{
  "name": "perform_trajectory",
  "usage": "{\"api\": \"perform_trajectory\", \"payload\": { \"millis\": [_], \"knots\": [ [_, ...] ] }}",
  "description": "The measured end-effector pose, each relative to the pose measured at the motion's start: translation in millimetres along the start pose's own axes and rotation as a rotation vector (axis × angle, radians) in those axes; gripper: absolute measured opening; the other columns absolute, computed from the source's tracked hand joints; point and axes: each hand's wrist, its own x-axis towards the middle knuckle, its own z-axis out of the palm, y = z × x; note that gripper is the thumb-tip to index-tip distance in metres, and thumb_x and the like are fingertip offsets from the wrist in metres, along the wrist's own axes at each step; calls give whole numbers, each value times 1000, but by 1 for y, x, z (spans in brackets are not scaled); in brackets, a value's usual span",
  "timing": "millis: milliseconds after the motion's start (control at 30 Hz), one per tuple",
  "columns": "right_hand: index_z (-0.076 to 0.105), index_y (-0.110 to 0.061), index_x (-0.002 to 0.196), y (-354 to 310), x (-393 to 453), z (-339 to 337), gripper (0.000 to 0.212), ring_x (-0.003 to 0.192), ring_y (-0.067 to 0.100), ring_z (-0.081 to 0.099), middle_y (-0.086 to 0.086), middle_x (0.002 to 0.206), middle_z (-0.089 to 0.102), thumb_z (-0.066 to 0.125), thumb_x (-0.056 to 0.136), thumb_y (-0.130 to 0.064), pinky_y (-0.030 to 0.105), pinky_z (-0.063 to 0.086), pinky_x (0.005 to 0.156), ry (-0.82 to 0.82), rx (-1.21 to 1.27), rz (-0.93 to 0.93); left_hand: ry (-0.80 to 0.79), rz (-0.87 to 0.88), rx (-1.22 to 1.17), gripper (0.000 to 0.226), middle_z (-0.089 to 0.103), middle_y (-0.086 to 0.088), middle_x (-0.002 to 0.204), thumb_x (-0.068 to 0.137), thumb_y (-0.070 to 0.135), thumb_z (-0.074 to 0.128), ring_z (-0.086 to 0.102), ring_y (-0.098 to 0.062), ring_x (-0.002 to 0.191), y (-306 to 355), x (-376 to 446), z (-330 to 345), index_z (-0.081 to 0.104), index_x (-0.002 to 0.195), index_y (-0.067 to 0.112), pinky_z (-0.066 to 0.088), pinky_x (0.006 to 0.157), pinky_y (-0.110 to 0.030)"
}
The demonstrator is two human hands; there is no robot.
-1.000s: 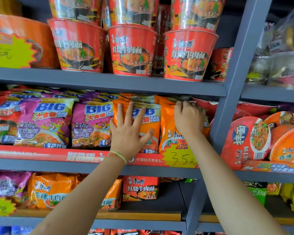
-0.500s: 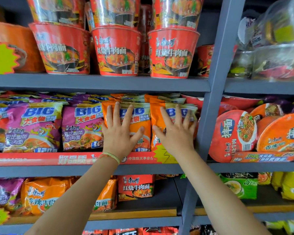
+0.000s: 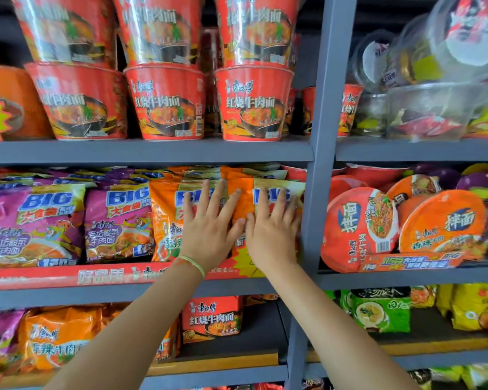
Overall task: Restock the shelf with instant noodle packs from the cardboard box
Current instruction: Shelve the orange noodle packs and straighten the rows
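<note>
Orange instant noodle packs (image 3: 166, 218) stand upright in a row on the middle grey shelf (image 3: 141, 288), right of purple packs (image 3: 40, 223). My left hand (image 3: 209, 229), with a green band on the wrist, lies flat with fingers spread on the front of one orange pack. My right hand (image 3: 271, 232) presses flat on the rightmost orange pack (image 3: 276, 192), beside the grey upright post (image 3: 319, 153). Neither hand grips anything. The cardboard box is out of view.
Red noodle cups (image 3: 164, 102) are stacked on the shelf above. Round orange bowl noodles (image 3: 358, 226) lean in the bay right of the post. Orange, red and green packs (image 3: 212, 319) sit on the lower shelf. A red price strip (image 3: 96, 277) runs along the middle shelf's edge.
My right hand went from curled over the top of the rightmost orange pack to flat on its front. The left hand stayed flat and shifted right, close beside the right hand.
</note>
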Motion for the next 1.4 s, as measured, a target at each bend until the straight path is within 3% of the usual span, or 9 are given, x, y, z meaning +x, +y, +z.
{"api": "perform_trajectory", "payload": {
  "millis": [233,433,567,700,867,933,1033,1167,1400],
  "knots": [
    [31,-10,153,4,-15,7,68,147,47,20,28,159,22,32,98,-49,60,23,118,80,-17,-101,105,7,-209,41,58,-10,135,98,34,45,49,-34,128,11,59,-25,55,135,18,32,109,-49],
    [26,-5,155,9,-15,18,77,151,39,12,23,162,18,27,100,-59,52,12,123,88,-36,-112,-262,-67,-483,20,74,-2,98,95,34,57,67,-25,93,46,122,-18,73,104,26,50,89,-34],
    [21,-3,156,12,-15,22,81,152,37,13,21,163,18,26,100,-61,50,12,123,107,-21,-116,-294,-136,-658,17,73,-2,80,94,27,63,68,-15,66,52,131,-15,69,79,20,53,72,-25],
    [26,-3,154,14,-17,25,79,152,36,13,20,162,21,26,100,-61,50,13,123,117,-16,-139,-243,-134,-674,20,72,-13,84,96,16,57,65,-28,73,55,126,-11,68,83,5,54,70,-33],
    [22,-3,156,13,-18,25,80,152,35,14,20,162,20,27,99,-60,51,15,122,116,-10,-133,-308,-87,-665,25,68,-5,71,94,26,58,59,-14,56,62,133,-17,70,82,8,54,66,-30],
    [23,-3,155,14,-19,24,81,151,36,17,20,162,21,26,99,-60,51,18,121,107,-15,-132,-364,-49,-643,29,69,-2,76,93,35,62,58,-11,63,71,137,-18,75,84,11,54,73,-31],
    [26,-2,155,15,-19,23,81,150,36,18,21,160,25,23,97,-60,52,18,121,100,-27,-133,-333,-95,-738,19,74,-1,91,93,24,66,63,-14,79,80,139,-16,77,90,9,54,86,-33],
    [26,-3,154,17,-19,22,80,151,35,15,20,161,23,22,98,-60,52,18,122,81,-4,-151,-294,-159,-866,19,64,5,71,95,21,64,55,-3,55,79,133,-17,73,91,5,48,58,-19],
    [22,-23,157,23,-19,14,71,152,40,0,18,166,5,32,98,-60,49,3,119,102,47,-130,-120,14,-257,37,70,-6,83,100,44,44,63,-28,89,40,111,-24,71,94,19,41,78,-34]
  ]
}}
